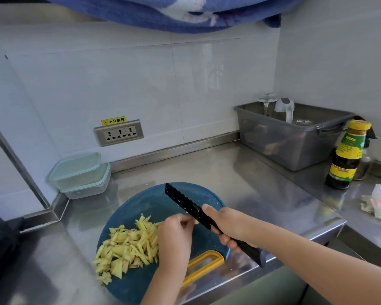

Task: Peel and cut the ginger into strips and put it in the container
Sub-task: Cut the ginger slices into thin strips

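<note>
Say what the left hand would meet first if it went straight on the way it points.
Probably the knife, held by the right hand, just beyond the fingertips of the left hand; the gap is unclear.

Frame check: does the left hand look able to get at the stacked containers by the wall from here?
Probably yes. The left hand is over the cutting board; only ginger strips and bare counter lie between it and the containers; the knife is on its other side.

We are seeing bare counter point(207, 168) lying open between the cutting board point(145, 199) and the stacked containers point(81, 175) in the left corner. The knife point(185, 203) is slanting across the board's far half; a grey bin point(290, 139) and sauce bottle point(345, 155) are crowding the right.
</note>
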